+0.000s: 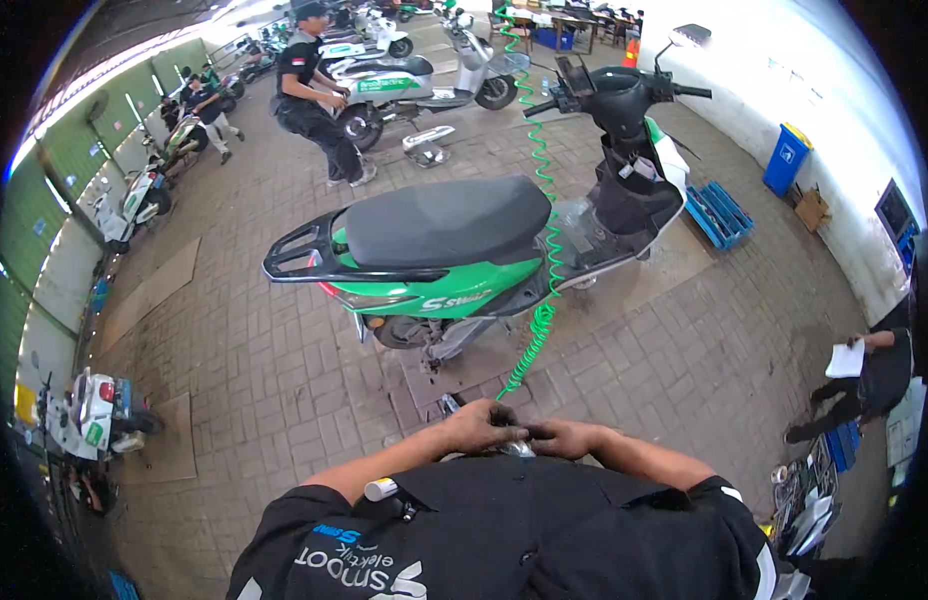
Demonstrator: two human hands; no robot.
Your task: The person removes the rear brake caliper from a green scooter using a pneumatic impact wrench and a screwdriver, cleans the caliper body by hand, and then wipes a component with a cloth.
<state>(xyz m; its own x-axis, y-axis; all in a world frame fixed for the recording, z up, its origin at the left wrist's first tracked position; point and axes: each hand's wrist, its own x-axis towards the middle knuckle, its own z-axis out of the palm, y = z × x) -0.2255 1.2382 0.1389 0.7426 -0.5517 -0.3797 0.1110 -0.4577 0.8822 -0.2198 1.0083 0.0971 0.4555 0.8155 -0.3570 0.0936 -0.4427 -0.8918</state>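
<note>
My left hand [481,425] and my right hand [567,437] meet in front of my chest, both closed around a small metal tool [517,447] that is mostly hidden between them. A green coiled air hose [537,225] runs from near my hands up past a green and black scooter [454,245], which stands on the brick floor just ahead. A white marker [381,489] sits in my shirt pocket.
A person in black bends by other scooters [384,85] at the back. Another person holding papers [844,358] stands at the right. A blue bin [786,158], a blue pallet [719,212] and a cardboard box [811,210] lie near the right wall. Parked scooters [99,410] line the left.
</note>
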